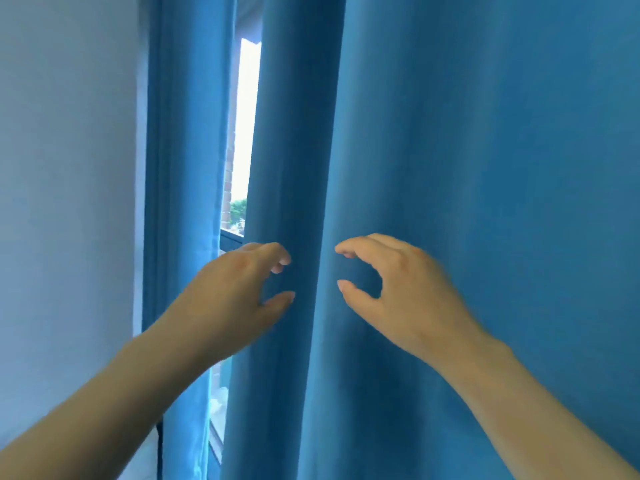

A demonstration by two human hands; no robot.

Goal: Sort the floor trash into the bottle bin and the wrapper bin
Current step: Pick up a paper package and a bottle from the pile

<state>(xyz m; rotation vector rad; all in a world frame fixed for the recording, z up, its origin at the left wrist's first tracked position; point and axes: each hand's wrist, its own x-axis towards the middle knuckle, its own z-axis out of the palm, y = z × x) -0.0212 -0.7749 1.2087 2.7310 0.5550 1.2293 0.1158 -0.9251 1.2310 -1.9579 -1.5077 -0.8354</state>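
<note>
No trash, bottle bin or wrapper bin is in view. My left hand (239, 292) and my right hand (391, 289) are both raised in front of a blue curtain (485, 168). Each hand has loosely curved fingers and a thumb spread below them, and neither holds anything. The fingertips of the two hands face each other across a fold of the curtain, about a hand's width apart. Whether the fingertips touch the fabric I cannot tell.
A second blue curtain panel (187, 168) hangs at the left beside a pale wall (65, 202). Between the panels a narrow gap shows a bright window (244, 133) with a dark frame and greenery outside. The floor is out of view.
</note>
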